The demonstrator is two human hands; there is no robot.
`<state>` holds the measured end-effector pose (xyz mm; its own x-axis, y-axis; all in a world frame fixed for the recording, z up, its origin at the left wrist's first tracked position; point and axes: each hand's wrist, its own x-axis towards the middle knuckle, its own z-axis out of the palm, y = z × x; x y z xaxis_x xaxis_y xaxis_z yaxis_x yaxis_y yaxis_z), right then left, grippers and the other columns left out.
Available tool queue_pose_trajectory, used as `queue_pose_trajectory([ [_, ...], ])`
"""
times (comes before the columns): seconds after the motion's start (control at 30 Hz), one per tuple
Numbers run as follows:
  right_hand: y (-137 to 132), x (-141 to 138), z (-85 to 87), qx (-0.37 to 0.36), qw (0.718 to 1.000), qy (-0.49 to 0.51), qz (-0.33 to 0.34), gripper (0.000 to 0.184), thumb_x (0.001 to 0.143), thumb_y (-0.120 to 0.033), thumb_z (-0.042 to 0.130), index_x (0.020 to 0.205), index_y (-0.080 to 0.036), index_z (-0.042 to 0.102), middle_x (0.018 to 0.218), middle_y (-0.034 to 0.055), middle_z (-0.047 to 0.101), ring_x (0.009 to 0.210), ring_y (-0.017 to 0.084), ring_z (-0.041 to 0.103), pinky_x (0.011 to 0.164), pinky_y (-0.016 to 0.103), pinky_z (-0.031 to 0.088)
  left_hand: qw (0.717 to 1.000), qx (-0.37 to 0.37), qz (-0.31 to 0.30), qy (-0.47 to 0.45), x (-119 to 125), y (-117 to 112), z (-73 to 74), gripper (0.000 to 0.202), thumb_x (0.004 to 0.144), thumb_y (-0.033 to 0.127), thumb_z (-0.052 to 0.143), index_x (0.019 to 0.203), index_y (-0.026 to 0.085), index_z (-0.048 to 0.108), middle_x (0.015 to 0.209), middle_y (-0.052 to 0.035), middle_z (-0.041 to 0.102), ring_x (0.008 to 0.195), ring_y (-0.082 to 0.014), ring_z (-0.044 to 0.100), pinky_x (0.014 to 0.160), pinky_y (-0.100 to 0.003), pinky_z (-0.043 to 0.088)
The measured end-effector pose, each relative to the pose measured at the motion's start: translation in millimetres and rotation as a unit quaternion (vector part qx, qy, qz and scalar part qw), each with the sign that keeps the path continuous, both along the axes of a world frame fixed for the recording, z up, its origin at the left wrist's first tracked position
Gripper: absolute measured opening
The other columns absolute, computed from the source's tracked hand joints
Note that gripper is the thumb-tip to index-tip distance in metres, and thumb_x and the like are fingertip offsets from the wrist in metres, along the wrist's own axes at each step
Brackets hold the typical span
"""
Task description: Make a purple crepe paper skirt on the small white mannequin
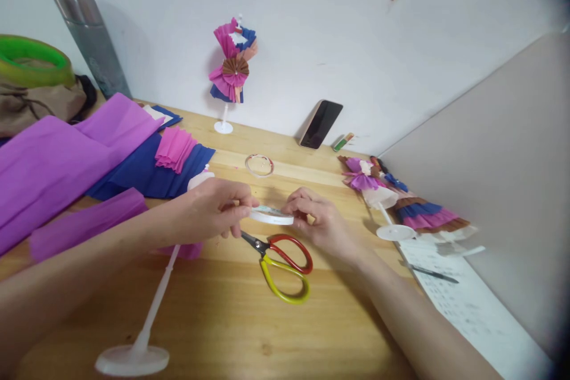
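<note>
Head view: we pinch the white tape roll [272, 218] at either end with our left hand [216, 206] and right hand [319, 218], its long axis running crosswise.

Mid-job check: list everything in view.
Table: 1, light wood, underneath
Wall: 1, white, back
Partition: 1, grey, right
Ring: 1, white, centre
Scissors: 1, red and yellow handles, front centre
Front stand: 1, white, front left
Paper sheets: several, purple and blue, left
Pleated piece: 1, pink, atop sheets
Dressed stand: 1, multicoloured, by wall
Hoop: 1, clear and reddish, mid-table
Phone: 1, black, against wall
Small stick: 1, mostly green, right of phone
Flask: 1, grey, back left
Roll: 1, green, far left
Bag: 1, tan, below roll
Ruffled pieces: several, multicoloured, right
Second stand: 1, white, right
Written sheets: count unclear, white, right
Pen: 1, dark, on written sheets
Left hand: 1, bare, at ring
Right hand: 1, bare, at ring
</note>
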<state>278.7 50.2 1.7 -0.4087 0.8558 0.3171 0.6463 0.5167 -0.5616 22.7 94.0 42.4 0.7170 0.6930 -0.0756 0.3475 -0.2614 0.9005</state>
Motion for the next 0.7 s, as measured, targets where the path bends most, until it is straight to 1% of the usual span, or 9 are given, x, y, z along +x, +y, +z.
queue_pose_trajectory([
  [0.07, 0.8, 3.6, 0.9, 0.023, 0.998, -0.053, 0.003, 0.018, 0.088, -0.006, 0.052, 0.088, -0.018, 0.065, 0.088, 0.0062, 0.059, 0.075, 0.015, 0.059, 0.063, 0.026, 0.047, 0.999, -0.003, 0.04, -0.007, -1.5, 1.3, 4.5, 0.016, 0.084, 0.028, 0.051, 0.073, 0.017, 0.053, 0.07, -0.0012, 0.068, 0.041, -0.0071, 0.055, 0.042, -0.018, 0.044],
  [0.2, 1.8, 10.5, 4.2, 0.026, 0.977, -0.212, 0.019, 0.014, 0.091, -0.01, 0.053, 0.09, -0.017, 0.065, 0.086, 0.0066, 0.059, 0.071, 0.016, 0.059, 0.062, 0.027, 0.046, 0.994, 0.039, 0.078, -0.061, -10.3, 7.4, 20.4, 0.013, 0.083, 0.02, 0.055, 0.07, 0.015, 0.056, 0.058, 0.0027, 0.059, 0.039, -0.0051, 0.049, 0.04, -0.015, 0.04],
  [0.3, 3.4, 15.7, 5.5, 0.015, 0.972, -0.234, 0.034, 0.017, 0.093, -0.015, 0.052, 0.104, -0.019, 0.064, 0.094, 0.009, 0.064, 0.084, 0.02, 0.064, 0.07, 0.03, 0.05, 0.988, 0.072, 0.091, -0.099, -19.3, 10.2, 36.7, 0.013, 0.081, 0.009, 0.054, 0.071, 0.014, 0.061, 0.044, 0.007, 0.046, 0.036, -0.0037, 0.041, 0.036, -0.013, 0.032],
  [0.33, 4.1, 16.4, 5.4, 0.024, 0.976, -0.216, 0.021, 0.018, 0.094, -0.017, 0.051, 0.106, -0.019, 0.064, 0.097, 0.0097, 0.065, 0.086, 0.021, 0.064, 0.072, 0.032, 0.051, 0.986, 0.08, 0.097, -0.107, -22.0, 10.4, 42.0, 0.016, 0.081, 0.007, 0.054, 0.068, 0.013, 0.06, 0.043, 0.0075, 0.043, 0.035, -0.003, 0.039, 0.036, -0.012, 0.03],
  [0.4, 4.9, 13.9, 4.9, 0.043, 0.988, -0.146, -0.01, 0.018, 0.095, -0.02, 0.049, 0.102, -0.02, 0.066, 0.094, 0.0092, 0.067, 0.08, 0.02, 0.065, 0.069, 0.032, 0.051, 0.981, 0.096, 0.116, -0.12, -25.9, 9.7, 51.1, 0.021, 0.082, 0.006, 0.054, 0.063, 0.013, 0.058, 0.041, 0.0074, 0.043, 0.035, -0.0019, 0.036, 0.036, -0.012, 0.028],
  [0.5, 2.6, -2.9, 7.8, 0.013, 0.997, 0.028, -0.068, 0.011, 0.09, -0.024, 0.058, 0.092, -0.022, 0.069, 0.086, 0.0056, 0.069, 0.074, 0.018, 0.064, 0.065, 0.03, 0.052, 0.974, 0.106, 0.148, -0.138, -28.0, 7.9, 58.2, 0.024, 0.081, 0.004, 0.055, 0.059, 0.014, 0.055, 0.043, 0.0071, 0.046, 0.036, -0.0013, 0.036, 0.037, -0.012, 0.028],
  [0.53, 1.4, -11.7, 10.5, -0.012, 0.992, 0.095, -0.087, 0.007, 0.087, -0.026, 0.063, 0.089, -0.022, 0.069, 0.084, 0.0044, 0.069, 0.073, 0.018, 0.065, 0.065, 0.03, 0.052, 0.972, 0.105, 0.155, -0.139, -28.0, 7.5, 58.7, 0.024, 0.08, 0.003, 0.055, 0.058, 0.014, 0.054, 0.044, 0.007, 0.047, 0.037, -0.0012, 0.036, 0.038, -0.012, 0.029],
  [0.6, 0.5, -31.6, 18.6, -0.068, 0.964, 0.234, -0.105, 0.009, 0.082, -0.028, 0.07, 0.089, -0.023, 0.071, 0.084, 0.0031, 0.072, 0.069, 0.016, 0.065, 0.064, 0.03, 0.054, 0.974, 0.104, 0.152, -0.134, -27.6, 7.3, 57.0, 0.023, 0.079, 0.003, 0.056, 0.058, 0.014, 0.054, 0.045, 0.0067, 0.048, 0.038, -0.0013, 0.036, 0.039, -0.012, 0.029],
  [0.7, 5.9, -59.3, 34.3, -0.126, 0.932, 0.327, -0.097, 0.017, 0.075, -0.028, 0.076, 0.091, -0.023, 0.073, 0.081, 0.0025, 0.074, 0.061, 0.013, 0.063, 0.06, 0.029, 0.055, 0.98, 0.106, 0.119, -0.119, -27.5, 8.6, 51.2, 0.021, 0.079, 0.006, 0.055, 0.059, 0.013, 0.055, 0.046, 0.0066, 0.047, 0.039, -0.0019, 0.034, 0.039, -0.014, 0.028],
])
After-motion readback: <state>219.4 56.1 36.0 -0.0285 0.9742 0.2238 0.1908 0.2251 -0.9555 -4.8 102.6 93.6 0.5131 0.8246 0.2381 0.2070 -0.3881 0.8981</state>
